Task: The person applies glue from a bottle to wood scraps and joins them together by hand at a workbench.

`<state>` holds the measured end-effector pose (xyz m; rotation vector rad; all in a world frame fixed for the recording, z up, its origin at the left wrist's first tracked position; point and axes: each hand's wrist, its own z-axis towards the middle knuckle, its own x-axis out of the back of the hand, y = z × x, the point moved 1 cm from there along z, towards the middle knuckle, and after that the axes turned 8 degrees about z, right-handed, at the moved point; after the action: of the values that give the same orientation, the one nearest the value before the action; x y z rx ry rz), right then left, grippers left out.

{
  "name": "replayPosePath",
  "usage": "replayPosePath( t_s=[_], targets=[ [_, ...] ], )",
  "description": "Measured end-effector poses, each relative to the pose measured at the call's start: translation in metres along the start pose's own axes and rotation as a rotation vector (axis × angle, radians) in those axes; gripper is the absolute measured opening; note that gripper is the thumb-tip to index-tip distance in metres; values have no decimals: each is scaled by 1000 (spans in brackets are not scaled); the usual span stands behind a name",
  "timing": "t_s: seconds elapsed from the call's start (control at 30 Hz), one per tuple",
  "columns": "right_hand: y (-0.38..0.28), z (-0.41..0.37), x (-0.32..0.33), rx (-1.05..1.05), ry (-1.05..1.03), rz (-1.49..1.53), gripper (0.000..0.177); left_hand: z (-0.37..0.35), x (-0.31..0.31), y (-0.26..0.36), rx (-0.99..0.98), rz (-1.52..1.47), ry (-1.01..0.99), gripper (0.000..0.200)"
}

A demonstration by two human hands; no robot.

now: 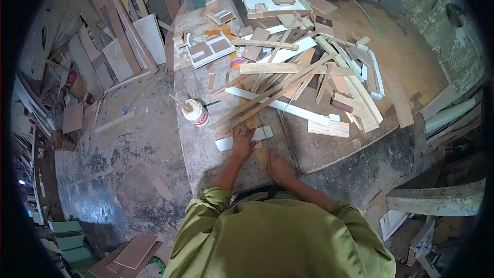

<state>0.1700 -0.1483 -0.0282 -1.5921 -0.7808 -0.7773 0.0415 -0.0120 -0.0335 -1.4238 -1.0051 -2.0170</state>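
My left hand (243,143) presses down on a short white board (263,133), its fingers curled over the far edge. The board lies crosswise on the near part of the workbench, sticking out on both sides of the hand. To the right, my right hand (278,166) is closed in a fist just below the board's right part. A thin dark blade-like tool (266,143) runs from this fist across the board; its exact kind is too fine to make out. Long wooden strips (267,97) lie just beyond the left hand.
A white glue tub (196,113) with a brush in it stands left of the strips. Piled offcuts and white pieces (303,72) cover the middle of the workbench (329,154). A white frame (210,50) lies further back. Boards (149,41) lean at the left.
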Motion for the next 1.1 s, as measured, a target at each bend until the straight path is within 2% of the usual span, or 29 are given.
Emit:
replayPosePath(
  t_s=[0.07, 0.17, 0.27, 0.37, 0.43, 0.67, 0.77, 0.87, 0.97, 1.07, 1.1],
  targets=[
    [-11, 28, 11, -24, -32, 8, 58, 0, -1, 0, 11, -1, 4, 52],
    [4, 57, -3, 51, 53, 5, 59, -1, -5, -1, 12, 2, 15, 52],
    [-9, 25, 14, -43, -47, 17, 61, 0, -1, 1, 18, 18, -4, 52],
    [6, -11, -11, -48, -61, -35, 59, 0, 4, 4, 33, 23, -8, 52],
    [-2, -12, 1, -81, -61, 25, 59, 0, 4, 4, 38, 14, -9, 52],
    [-6, 52, 1, -45, 69, 40, 63, 0, 5, 4, 36, -6, -25, 53],
    [-5, 27, 1, -54, 32, 27, 62, -2, 2, 1, 25, -7, -22, 52],
    [-23, -6, 22, -119, -110, -10, 53, 0, 2, 1, 20, 3, -13, 53],
    [-17, 10, 13, -101, -70, 29, 52, -1, -2, 0, 17, 24, -10, 54],
    [-4, 42, 4, 18, 59, 23, 62, -1, 0, 1, 19, 13, -22, 54],
    [-3, 43, 3, 41, 98, 22, 59, -1, 1, 1, 20, 4, -29, 54]
  ],
)
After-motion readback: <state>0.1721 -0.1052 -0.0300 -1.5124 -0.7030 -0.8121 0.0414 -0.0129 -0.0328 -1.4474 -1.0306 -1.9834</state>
